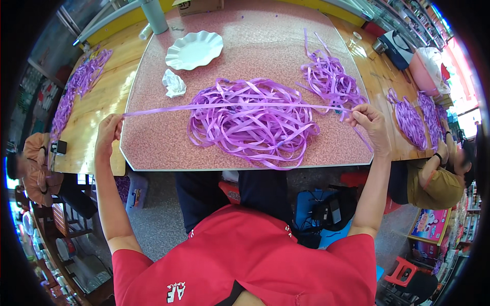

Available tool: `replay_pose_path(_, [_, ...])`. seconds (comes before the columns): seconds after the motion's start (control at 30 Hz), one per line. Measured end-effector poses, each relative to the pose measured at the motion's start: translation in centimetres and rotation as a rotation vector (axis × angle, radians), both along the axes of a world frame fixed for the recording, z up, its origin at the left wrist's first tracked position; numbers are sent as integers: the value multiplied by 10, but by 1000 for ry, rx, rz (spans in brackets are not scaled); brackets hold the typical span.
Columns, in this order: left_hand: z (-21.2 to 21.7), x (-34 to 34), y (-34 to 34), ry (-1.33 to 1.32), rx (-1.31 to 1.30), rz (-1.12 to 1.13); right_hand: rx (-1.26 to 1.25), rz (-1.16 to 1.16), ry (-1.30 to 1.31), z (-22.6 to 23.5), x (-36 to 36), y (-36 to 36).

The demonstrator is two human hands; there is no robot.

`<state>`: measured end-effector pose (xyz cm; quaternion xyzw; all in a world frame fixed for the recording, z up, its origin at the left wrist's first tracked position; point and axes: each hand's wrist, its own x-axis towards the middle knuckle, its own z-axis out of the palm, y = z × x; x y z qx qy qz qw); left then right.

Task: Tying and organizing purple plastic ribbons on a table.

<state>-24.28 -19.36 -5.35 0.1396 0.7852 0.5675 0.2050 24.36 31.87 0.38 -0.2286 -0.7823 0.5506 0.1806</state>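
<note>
A purple ribbon (240,105) is stretched nearly level across the table between my two hands. My left hand (108,131) pinches its left end just past the board's left edge. On the other side my right hand (368,122) grips it between thumb and fingers, and a loose length dangles below that hand. Under the taut ribbon lies a large tangled heap of purple ribbons (250,130). A smaller ribbon pile (332,76) sits beyond my right hand.
A white scalloped plate (194,50) and a crumpled tissue (174,83) lie on the pink speckled tabletop (158,148). A grey-green tumbler (154,18) stands at the back. More ribbon lies on the left (76,89) and right (410,122) wooden sections, with a person seated at each side.
</note>
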Motion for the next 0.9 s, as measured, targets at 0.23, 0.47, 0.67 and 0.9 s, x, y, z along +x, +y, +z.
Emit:
replay_pose_path(0.23, [17,92,90,920,14,180,-215,-2,268,25,-25,-66])
replay_pose_path(0.47, [40,216,203,518,349,-446,-391,40,459,38,-36,-114])
replay_pose_path(0.67, [52,182,219,290,444,-349,-451,26,502,34,-22,-119])
replay_pose_path(0.9, [57,283,213,124,424,-1145,-502,27,514,42,-43,-151])
